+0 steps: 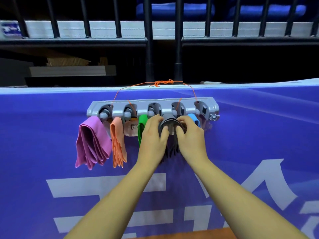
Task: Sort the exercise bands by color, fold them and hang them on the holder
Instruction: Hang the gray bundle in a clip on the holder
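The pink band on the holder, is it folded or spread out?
Folded. The pink band hangs from the holder in several stacked layers, whose edges show at the bottom.

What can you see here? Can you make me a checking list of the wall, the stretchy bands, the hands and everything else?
Surface: blue banner with white letters; the grey holder hangs against it.
Job's things: pink band, orange band, green band and light blue band hang on the holder; dark grey band sits between green and light blue.
Clutter: pale tag between the orange and green bands.
Grippers: left hand and right hand both grip the dark grey band.
Cables: orange string ties the holder to the black railing.
Surroundings: blue seats behind the railing.
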